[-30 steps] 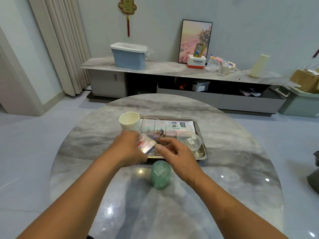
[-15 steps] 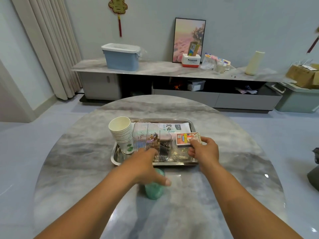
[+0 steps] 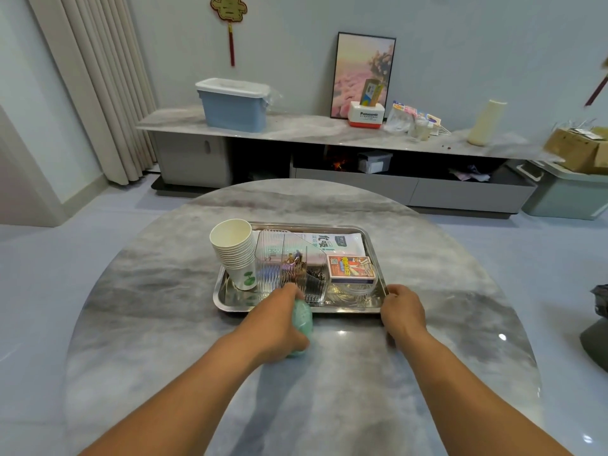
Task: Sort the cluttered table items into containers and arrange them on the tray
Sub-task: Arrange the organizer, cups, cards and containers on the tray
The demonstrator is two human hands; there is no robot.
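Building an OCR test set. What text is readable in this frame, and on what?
"Panasonic": red-and-white box on the sideboard.
Large Chinese characters, blurred: white packet on the tray.
Print and a QR code, too small to read: colourful small box.
Gold character, not legible: wall ornament.

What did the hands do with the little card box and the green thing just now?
The right hand let go of the card box, which now lies on the clear bowl in the tray, and moved to the tray's near right corner. The left hand closed around the green roll on the table. The paper cups and clear organizer stayed put.
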